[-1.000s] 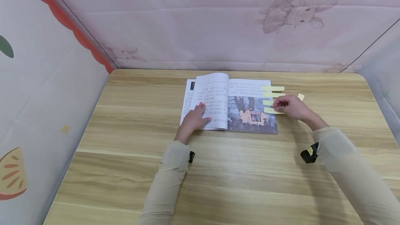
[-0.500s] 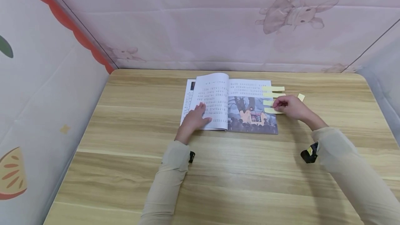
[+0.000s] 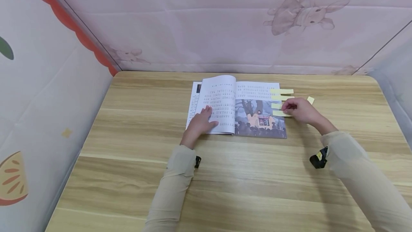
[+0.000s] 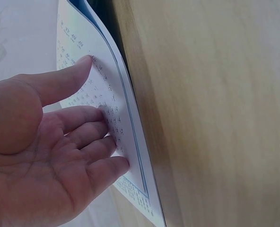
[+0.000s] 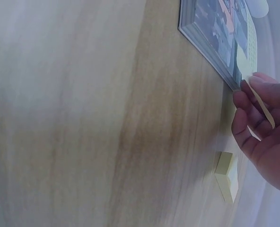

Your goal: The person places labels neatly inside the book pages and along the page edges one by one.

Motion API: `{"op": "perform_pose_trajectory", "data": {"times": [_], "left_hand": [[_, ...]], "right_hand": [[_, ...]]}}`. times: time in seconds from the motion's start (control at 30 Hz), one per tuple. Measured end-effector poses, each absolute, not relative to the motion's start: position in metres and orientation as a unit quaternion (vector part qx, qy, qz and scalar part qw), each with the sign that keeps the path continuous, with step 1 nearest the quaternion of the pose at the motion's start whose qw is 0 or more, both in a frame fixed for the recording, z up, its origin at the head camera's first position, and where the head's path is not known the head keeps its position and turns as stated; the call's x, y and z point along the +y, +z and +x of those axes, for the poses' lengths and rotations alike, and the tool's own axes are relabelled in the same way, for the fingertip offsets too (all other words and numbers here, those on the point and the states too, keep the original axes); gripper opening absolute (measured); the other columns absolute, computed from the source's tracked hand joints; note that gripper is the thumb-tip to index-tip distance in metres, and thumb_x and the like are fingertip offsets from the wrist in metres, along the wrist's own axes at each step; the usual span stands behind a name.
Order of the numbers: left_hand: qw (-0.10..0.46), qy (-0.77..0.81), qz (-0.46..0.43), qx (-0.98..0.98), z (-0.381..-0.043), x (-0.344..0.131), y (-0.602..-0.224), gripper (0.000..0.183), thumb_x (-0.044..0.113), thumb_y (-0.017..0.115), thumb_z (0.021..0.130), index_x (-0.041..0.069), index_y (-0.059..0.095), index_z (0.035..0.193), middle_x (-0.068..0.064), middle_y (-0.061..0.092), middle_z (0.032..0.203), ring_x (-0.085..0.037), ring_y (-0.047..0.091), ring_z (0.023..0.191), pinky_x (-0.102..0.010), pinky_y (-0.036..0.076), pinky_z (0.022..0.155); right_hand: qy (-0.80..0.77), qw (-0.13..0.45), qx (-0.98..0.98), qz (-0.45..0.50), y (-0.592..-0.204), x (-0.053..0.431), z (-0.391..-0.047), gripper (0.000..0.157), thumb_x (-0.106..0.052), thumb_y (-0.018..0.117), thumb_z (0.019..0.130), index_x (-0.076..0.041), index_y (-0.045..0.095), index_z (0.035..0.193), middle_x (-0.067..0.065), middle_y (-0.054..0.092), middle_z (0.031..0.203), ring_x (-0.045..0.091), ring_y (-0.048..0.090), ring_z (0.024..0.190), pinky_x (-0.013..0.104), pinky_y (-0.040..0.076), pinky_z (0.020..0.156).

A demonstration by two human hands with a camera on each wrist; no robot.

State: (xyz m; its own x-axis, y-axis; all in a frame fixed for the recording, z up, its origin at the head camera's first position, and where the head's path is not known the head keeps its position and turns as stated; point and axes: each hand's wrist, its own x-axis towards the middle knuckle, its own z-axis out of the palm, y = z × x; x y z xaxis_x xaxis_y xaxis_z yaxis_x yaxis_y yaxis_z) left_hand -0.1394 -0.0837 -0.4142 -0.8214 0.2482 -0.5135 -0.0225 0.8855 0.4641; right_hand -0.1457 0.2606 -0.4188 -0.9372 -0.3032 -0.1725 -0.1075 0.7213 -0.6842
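Observation:
An open book (image 3: 260,124) lies on the table, with printed text on both pages and a dark picture at the lower right. My left hand (image 3: 201,121) rests on its left page (image 3: 219,97), fingers spread and slightly bent; in the left wrist view that hand (image 4: 50,146) touches the page with its fingertips. Several pale yellow sticky notes (image 3: 281,91) stick out past the right edge of the book. Among the lower ones, my right hand (image 3: 300,111) pinches a sticky note (image 5: 260,105) between thumb and fingers. Those fingers partly hide the strips.
A small pad of yellow sticky notes (image 5: 224,163) lies on the wooden table (image 3: 244,182), right of the book. A pink cloth wall (image 3: 206,38) with printed rabbits stands behind the table's far edge. Black wrist cameras (image 3: 318,158) sit on the sleeves.

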Motion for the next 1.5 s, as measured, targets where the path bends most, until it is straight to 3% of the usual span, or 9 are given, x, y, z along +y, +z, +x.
{"op": "perform_pose_trajectory", "data": {"times": [1.5], "left_hand": [[0.297,0.229,0.061,0.925,-0.1389,-0.0832,-0.4114,0.066,0.034,0.050,0.093,0.006,0.019,0.144,-0.005,0.008,0.151,-0.020,0.007,0.138,-0.037,0.010,0.111]], "right_hand": [[-0.337,0.144,0.927,-0.082,-0.4251,0.2560,-0.1468,0.004,0.000,0.059,0.085,0.003,0.061,0.084,0.012,0.059,0.080,0.022,0.049,0.073,0.028,0.041,0.062]]}}
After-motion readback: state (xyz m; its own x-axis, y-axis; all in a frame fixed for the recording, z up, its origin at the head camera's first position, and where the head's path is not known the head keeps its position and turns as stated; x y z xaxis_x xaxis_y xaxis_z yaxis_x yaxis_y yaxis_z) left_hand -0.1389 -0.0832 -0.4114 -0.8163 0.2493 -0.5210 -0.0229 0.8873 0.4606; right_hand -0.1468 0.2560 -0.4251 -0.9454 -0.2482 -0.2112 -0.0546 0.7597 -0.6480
